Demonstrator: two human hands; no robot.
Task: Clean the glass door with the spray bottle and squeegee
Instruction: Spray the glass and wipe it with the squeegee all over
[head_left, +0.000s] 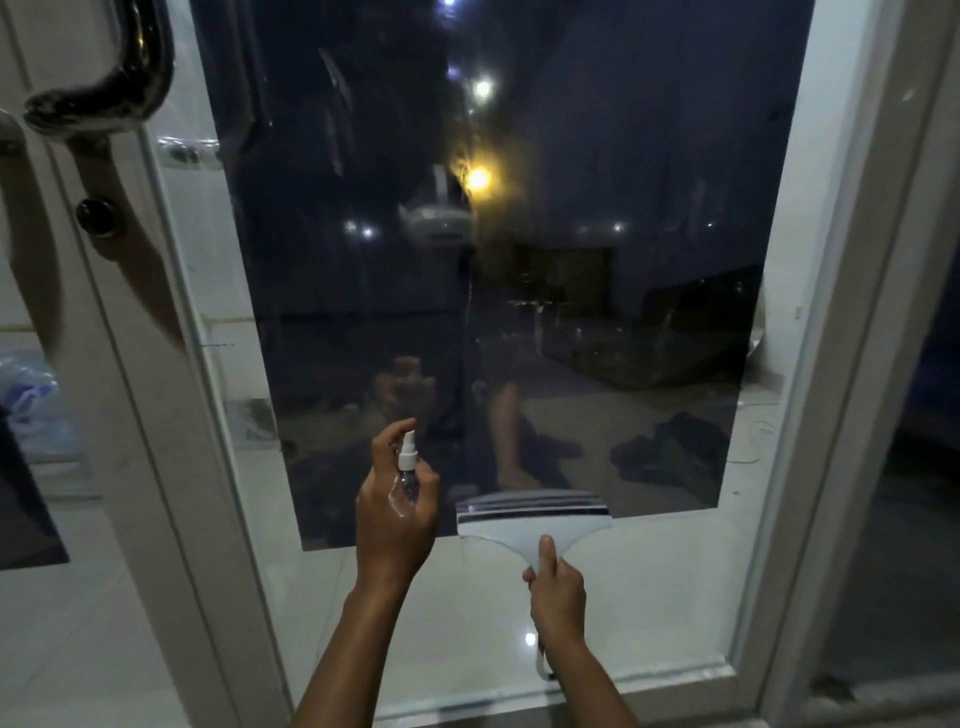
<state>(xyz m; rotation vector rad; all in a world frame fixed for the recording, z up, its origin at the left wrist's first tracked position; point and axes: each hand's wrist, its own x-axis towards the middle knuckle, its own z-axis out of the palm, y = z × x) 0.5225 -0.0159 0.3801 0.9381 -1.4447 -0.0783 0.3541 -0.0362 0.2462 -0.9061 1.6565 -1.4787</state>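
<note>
The glass door (519, 291) is a tall white-framed pane, dark and reflective, with a curved metal handle at its upper left. A small clear spray bottle (405, 475) with a white nozzle is held upright before the lower part of the pane. Just right of it, the white squeegee (532, 525) has its blade pressed flat to the glass.

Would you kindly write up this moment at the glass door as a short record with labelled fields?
left hand: left hand grips the spray bottle, forefinger raised by the nozzle
right hand: right hand grips the squeegee by its handle
squeegee position: blade level, at the lower edge of the dark film
glass door: glass door, white frame, reflecting the hands
door handle: door handle, upper left, dark and curved
task state: whether the glass is wet cannot be told
</note>
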